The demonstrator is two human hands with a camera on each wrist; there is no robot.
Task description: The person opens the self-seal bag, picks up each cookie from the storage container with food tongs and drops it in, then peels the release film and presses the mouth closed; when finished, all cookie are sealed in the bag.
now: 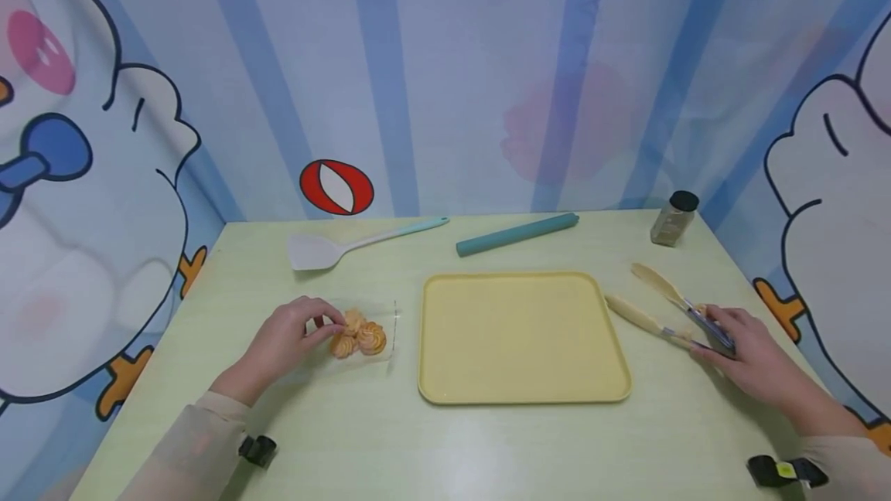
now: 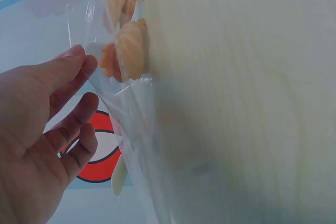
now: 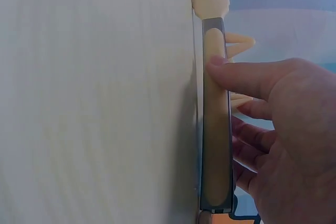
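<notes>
Swirled cookies [image 1: 372, 338] lie in a clear plastic bag [image 2: 131, 124] on the left part of the table. Thumb and index finger of my left hand [image 1: 281, 340] pinch the bag's edge beside them; the other fingers are loosely bent in the left wrist view. At the right, my right hand [image 1: 755, 358] holds a pair of tongs [image 1: 636, 317] with cream tips and grey handles, its thumb lying along one handle [image 3: 216, 135]. The tongs' two arms are spread apart and point toward the yellow tray [image 1: 522, 389].
Behind the cookies lies a white spatula [image 1: 316, 252] with a pale blue handle end. A teal rod [image 1: 518, 234] rests near the back edge. In the back right corner stands a glass jar [image 1: 671, 224] with a black lid. A printed curtain [image 1: 452, 83] surrounds the table.
</notes>
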